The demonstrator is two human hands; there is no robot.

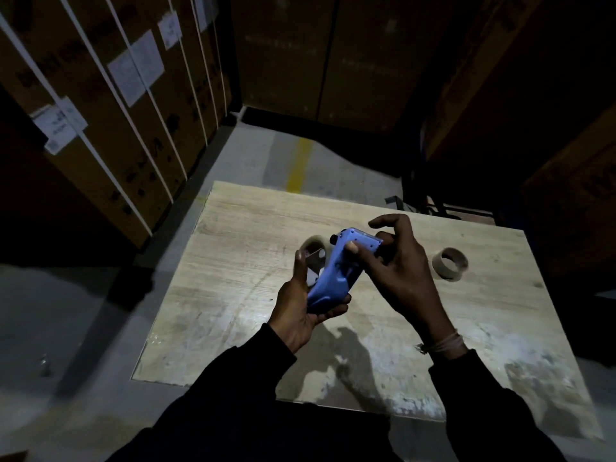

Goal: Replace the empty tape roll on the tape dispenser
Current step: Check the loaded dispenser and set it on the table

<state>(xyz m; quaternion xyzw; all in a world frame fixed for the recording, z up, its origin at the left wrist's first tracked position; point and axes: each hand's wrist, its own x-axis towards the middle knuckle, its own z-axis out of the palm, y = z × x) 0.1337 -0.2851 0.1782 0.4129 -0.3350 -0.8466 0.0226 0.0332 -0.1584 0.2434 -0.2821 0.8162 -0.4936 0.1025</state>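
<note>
I hold a blue tape dispenser (340, 271) above the middle of a wooden table (233, 295). My left hand (300, 308) grips its handle from below. My right hand (396, 265) holds the dispenser's upper end, thumb pressed on the blue body and index finger raised. A clear tape roll (311, 245) shows just behind the dispenser on its left side; whether it sits on the dispenser or lies on the table I cannot tell. A brown cardboard tape core (450, 263) stands on the table to the right of my hands.
Strapped cardboard boxes (100, 111) with paper labels stack along the left. More dark boxes (533, 95) rise at the back and right. The grey floor (66, 328) with a yellow line (298, 168) surrounds the table.
</note>
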